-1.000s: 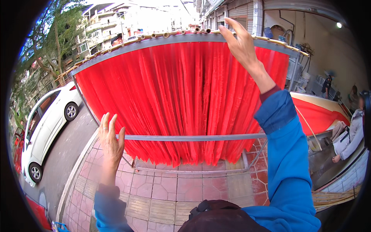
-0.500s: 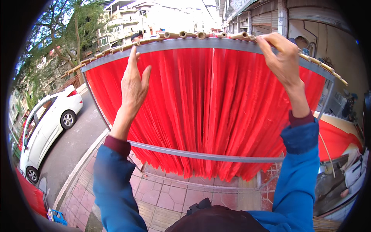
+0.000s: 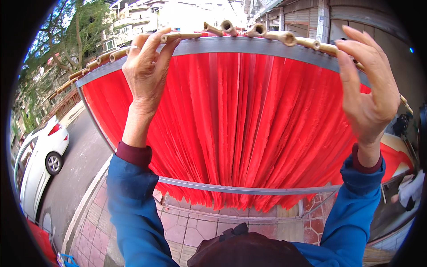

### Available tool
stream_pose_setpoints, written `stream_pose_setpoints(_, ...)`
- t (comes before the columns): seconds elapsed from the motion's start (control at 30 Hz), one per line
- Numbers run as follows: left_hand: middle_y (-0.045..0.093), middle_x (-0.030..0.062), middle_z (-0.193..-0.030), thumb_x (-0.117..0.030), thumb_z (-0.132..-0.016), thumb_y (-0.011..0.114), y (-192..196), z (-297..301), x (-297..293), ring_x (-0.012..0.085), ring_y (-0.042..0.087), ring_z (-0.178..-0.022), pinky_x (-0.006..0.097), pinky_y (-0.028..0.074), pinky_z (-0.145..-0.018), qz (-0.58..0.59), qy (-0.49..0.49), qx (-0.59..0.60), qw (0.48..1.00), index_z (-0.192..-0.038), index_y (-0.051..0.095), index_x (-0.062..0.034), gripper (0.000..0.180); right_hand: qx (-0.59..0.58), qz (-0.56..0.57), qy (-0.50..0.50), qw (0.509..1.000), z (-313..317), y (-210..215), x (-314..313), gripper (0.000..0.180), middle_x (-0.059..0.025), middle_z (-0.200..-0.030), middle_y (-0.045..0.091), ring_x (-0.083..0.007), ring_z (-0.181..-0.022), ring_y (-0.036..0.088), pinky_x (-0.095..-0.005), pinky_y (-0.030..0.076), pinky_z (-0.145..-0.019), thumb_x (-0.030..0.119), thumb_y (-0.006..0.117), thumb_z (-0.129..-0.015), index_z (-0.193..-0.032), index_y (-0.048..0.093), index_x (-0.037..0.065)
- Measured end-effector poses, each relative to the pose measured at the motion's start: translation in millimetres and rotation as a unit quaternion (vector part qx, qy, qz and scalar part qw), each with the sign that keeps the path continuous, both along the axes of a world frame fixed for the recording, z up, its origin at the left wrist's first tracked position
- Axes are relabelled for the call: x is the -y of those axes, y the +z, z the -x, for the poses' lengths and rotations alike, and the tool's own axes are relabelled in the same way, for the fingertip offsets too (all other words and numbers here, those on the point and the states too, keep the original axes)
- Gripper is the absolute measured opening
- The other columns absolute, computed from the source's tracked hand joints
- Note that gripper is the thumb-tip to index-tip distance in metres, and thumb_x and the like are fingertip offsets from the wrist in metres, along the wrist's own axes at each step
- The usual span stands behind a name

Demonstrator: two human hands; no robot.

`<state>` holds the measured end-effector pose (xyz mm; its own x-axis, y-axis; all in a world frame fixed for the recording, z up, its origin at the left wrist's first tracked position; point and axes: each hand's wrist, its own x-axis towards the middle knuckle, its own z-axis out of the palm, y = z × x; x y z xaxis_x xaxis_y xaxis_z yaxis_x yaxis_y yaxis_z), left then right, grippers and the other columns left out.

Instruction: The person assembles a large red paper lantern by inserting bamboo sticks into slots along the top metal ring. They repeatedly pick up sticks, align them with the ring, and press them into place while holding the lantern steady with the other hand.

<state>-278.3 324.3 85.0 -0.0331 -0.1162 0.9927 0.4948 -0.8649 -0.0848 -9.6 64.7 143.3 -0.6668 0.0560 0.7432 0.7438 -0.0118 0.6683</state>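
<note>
- While the left hand [image 3: 147, 78] has thumb and forefinger drawn narrow around the end of one bamboo pole [image 3: 189, 35] on the grey upper rail [image 3: 267, 48], how firmly it grips cannot be told.
- At the rail's right part, the right hand [image 3: 371, 82] has thumb and fingers spread wide; whether a fingertip touches a pole is unclear.
- Red sheets [image 3: 231, 133] hang in folds below the rail.
- The poles look loose, so an uneven pull or a knock could roll one along the rail, bunching the sheets.
- Counted: two hands, one upper rail, one lower bar [image 3: 249, 190] below it, at least six pole ends along it, one white car [image 3: 38, 164] to its left; the sheets overlap too much to count.
</note>
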Motion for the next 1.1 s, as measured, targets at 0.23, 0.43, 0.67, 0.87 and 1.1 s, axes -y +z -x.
stream_pose_setpoints(0.23,0.072,0.006,-0.105,-0.013,-0.084,0.084,11.8,-5.8,-18.6,0.0194,0.072,-0.075,0.03,0.056,-0.063,-0.133,-0.088,-0.045,0.986,-0.106,0.069,-0.0074,0.026,0.051,0.012,0.106,0.993,96.0,5.0,-106.1,0.016,-0.0141,-0.078,0.066,-0.0289,-0.074,0.066,-0.0384,0.054,-0.068,0.001,0.069,-0.081,-0.097,0.066,-0.003)
stream_pose_setpoints(0.43,0.072,0.0132,-0.109,0.007,-0.088,0.066,3.5,-13.5,-23.6,0.0337,0.072,-0.091,0.041,0.058,-0.074,-0.066,-0.219,-0.056,0.972,-0.119,0.064,-0.0058,0.033,-0.086,0.2,0.029,0.976,141.5,7.9,-154.2,0.006,-0.0201,-0.071,0.064,-0.0367,-0.062,0.065,-0.0448,0.052,-0.057,0.006,0.062,-0.087,-0.089,0.062,0.0)
stream_pose_setpoints(0.67,0.072,0.0134,-0.097,0.007,-0.087,0.07,2.6,-21.3,-48.1,0.0292,0.074,-0.085,0.038,0.059,-0.072,-0.1,-0.248,-0.022,0.963,-0.125,0.062,-0.007,0.041,-0.049,0.149,-0.004,0.988,142.2,9.2,-158.2,0.011,-0.02,-0.066,0.063,-0.0361,-0.06,0.067,-0.044,0.052,-0.055,0.008,0.06,-0.088,-0.083,0.063,-0.001)
stream_pose_setpoints(0.87,0.075,0.0082,-0.104,-0.005,-0.1,0.065,1.5,-23.0,-65.4,0.0151,0.075,-0.096,0.028,0.063,-0.082,-0.026,-0.251,-0.065,0.965,-0.135,0.058,-0.0082,0.036,-0.042,0.145,-0.007,0.988,123.2,2.8,-159.9,0.012,-0.0193,-0.062,0.063,-0.0324,-0.057,0.067,-0.0424,0.054,-0.056,0.001,0.057,-0.085,-0.078,0.065,-0.004)
stream_pose_setpoints(1.1,0.075,0.0105,-0.109,0.003,-0.096,0.066,-3.3,-19.3,-62.6,0.0176,0.076,-0.095,0.03,0.064,-0.079,-0.012,-0.267,-0.068,0.961,-0.146,0.053,-0.01,0.053,-0.012,0.11,0.05,0.993,119.3,4.2,-154.9,0.008,-0.024,-0.072,0.065,-0.0347,-0.067,0.068,-0.045,0.056,-0.062,-0.004,0.058,-0.078,-0.078,0.065,-0.007)
